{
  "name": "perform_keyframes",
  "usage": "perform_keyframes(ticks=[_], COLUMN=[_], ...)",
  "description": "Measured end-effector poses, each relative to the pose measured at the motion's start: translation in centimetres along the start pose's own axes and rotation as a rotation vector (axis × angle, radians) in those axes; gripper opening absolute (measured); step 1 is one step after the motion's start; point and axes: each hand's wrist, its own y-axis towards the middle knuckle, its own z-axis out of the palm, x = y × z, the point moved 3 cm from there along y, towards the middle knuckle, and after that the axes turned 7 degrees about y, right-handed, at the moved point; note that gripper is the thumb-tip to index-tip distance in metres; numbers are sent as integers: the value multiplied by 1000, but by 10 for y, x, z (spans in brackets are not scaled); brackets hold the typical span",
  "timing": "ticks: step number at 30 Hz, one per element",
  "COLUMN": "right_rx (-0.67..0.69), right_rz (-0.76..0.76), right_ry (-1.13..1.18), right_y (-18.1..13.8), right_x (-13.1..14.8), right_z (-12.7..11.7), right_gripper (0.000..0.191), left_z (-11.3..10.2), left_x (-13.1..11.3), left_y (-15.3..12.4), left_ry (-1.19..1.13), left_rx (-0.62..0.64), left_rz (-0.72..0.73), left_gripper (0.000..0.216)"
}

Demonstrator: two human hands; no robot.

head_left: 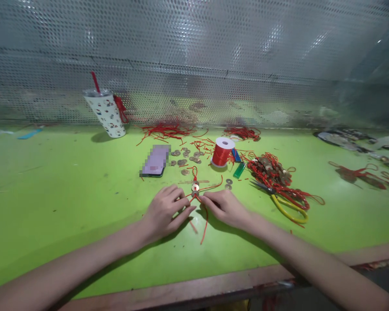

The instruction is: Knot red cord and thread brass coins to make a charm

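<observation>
Two round metal coins [195, 188] are strung on a red cord [195, 172] that ends in a loop at the top, lying on the green tabletop between my hands. My left hand [169, 208] has its fingers bent and drawn together around red cord just left of the coins. Thumb and forefinger of my right hand [226, 206] pinch cord at the coins' right side. Loose red cord ends [204, 231] trail toward me below the coins, and another end [214, 187] runs off to the right. The fingertips partly hide where the cord is gripped.
A red thread spool [222, 154], loose coins [185, 157] and a phone [156, 160] lie beyond my hands. To the right are yellow-handled scissors [288, 208], a heap of corded coins [270, 170] and a green lighter [239, 170]. A tumbler [107, 113] stands back left before perforated sheeting [168, 56].
</observation>
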Motion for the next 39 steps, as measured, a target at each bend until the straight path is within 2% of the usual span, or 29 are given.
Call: perform_keyframes(ticks=[6,12,17,23,28,32,39], right_rx=[-1,5,-115,-123,-152,-135,-161], right_rz=[78,-39,-130,-36,74,136,195], right_ry=[-199,-272,-344,-248,11,212,354], right_y=[0,-2,4,9,9,8,11], right_x=[1,1,-11,-18,-13,-9,-7], right_z=[-6,-3,-3,-7,-8,-7,-3], right_gripper=[25,15,9,15,12,11,13], left_z=[0,3,4,5,6,9,5], left_x=[5,5,4,3,-3,-9,-26], left_y=[1,0,0,1,3,5,16], left_ry=[81,87,100,114,140,190,241], left_rx=[-68,-50,-54,-53,-24,-26,6], left_rz=[-44,-55,-52,-48,-18,64,435], left_gripper=[25,20,19,18,16,14,28])
